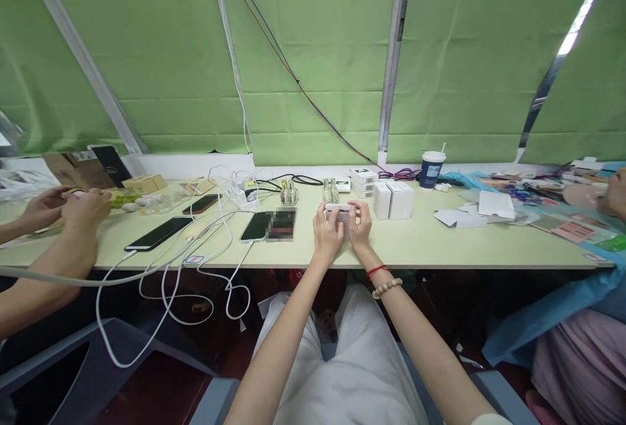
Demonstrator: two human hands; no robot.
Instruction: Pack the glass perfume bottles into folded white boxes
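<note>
Between my two hands, near the table's front edge, is a small white box [337, 206]. My left hand [327, 233] has its fingers curled on the box's left side. On the opposite side, my right hand [359, 224] grips it with bent fingers; a red string and a beaded bracelet circle that wrist. The palms hide much of the box. Just behind it stand small glass bottles [330, 190]. Two upright white boxes [400, 201] are to the right of my right hand, and a stack of small white boxes [362, 184] sits behind them.
Phones [255, 227] and tangled white cables [215, 233] lie left on the table [420, 249]. More bottles [288, 193] stand near a power strip [243, 198]. A lidded cup [432, 169] and opened white cartons [493, 206] are right. A co-worker's hands [83, 210] work at far left.
</note>
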